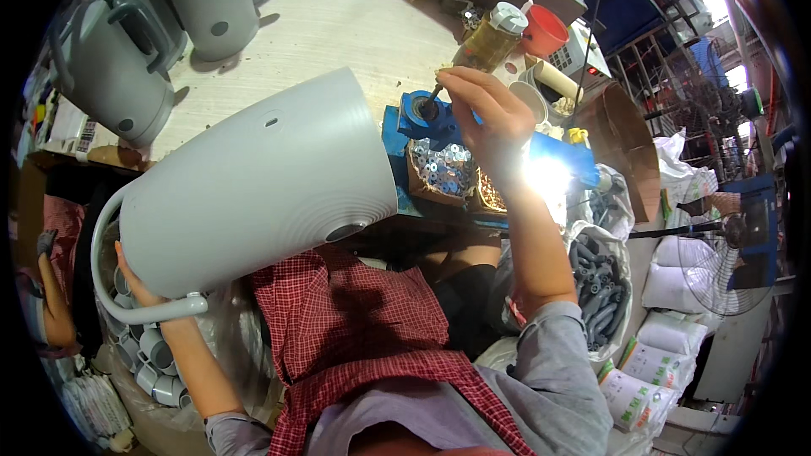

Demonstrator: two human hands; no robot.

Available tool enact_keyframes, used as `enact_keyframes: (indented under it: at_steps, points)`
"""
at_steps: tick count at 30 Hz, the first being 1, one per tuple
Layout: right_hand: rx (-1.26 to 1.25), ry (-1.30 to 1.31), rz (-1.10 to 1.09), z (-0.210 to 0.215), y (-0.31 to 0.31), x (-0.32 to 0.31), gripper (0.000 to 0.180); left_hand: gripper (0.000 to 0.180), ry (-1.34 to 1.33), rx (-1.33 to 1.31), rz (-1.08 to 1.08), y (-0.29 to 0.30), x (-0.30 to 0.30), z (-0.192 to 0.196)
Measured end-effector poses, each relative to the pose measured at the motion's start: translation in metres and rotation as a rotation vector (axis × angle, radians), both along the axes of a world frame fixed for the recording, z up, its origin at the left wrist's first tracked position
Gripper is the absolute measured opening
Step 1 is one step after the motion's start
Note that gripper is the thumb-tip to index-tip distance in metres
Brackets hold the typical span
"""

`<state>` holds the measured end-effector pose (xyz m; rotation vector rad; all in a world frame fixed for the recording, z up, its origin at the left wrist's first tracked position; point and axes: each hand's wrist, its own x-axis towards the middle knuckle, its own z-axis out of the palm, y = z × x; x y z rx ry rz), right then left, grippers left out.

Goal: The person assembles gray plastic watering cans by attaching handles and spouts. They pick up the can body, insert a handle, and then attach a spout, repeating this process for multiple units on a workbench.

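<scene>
A large grey plastic jug shell [253, 169] lies tilted on its side across my lap edge and the table. My left hand [139, 277] supports its lower left end, beside the curved grey handle [160, 312]; most of the fingers are hidden behind the shell. Over a blue machine [429, 116], my right hand [490, 110] pinches at the top of an upright dark metal bit. Whatever small piece sits between those fingertips is too small to make out. Below that hand are boxes of metal washers [441, 171] and small copper-coloured parts [488, 194].
Several finished-looking grey jugs [211, 0] stand at the far left. Behind the machine are a bottle of yellowish liquid [490, 38] and a red cup [545, 29]. Bags of dark handles [600, 295] and grey rings [152, 363] flank me. A fan [726, 266] stands right.
</scene>
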<state>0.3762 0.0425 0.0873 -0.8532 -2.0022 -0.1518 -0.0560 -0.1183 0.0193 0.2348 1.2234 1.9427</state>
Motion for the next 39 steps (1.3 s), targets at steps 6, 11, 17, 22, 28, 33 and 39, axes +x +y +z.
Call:
enact_keyframes:
  at_steps: [6,11,17,22,28,33,39]
  points:
    - [-0.122,0.255,-0.095,0.009,-0.025,-0.001,0.028,0.047,0.018,0.017,-0.011,0.020,0.006,-0.007]
    - [-0.636,0.412,0.031,-0.011,-0.065,0.012,0.026,0.047,0.062,0.092,-0.055,0.068,0.041,0.000]
    - [-0.619,0.900,-0.236,-0.054,-0.093,0.080,0.029,0.049,0.224,0.214,-0.363,0.108,0.121,-0.022]
    - [-0.551,1.105,-0.273,-0.068,-0.101,0.130,0.034,0.051,0.359,0.354,-0.547,0.127,0.200,-0.018]
    - [-0.485,1.111,-0.272,-0.078,-0.100,0.150,0.036,0.051,0.285,0.358,-0.643,0.134,0.224,-0.020]
    - [-0.488,1.100,-0.313,-0.083,-0.101,0.148,0.035,0.051,0.285,0.341,-0.696,0.135,0.222,-0.026]
    - [-0.475,1.096,-0.305,-0.081,-0.099,0.148,0.038,0.049,0.328,0.277,-0.681,0.137,0.223,-0.028]
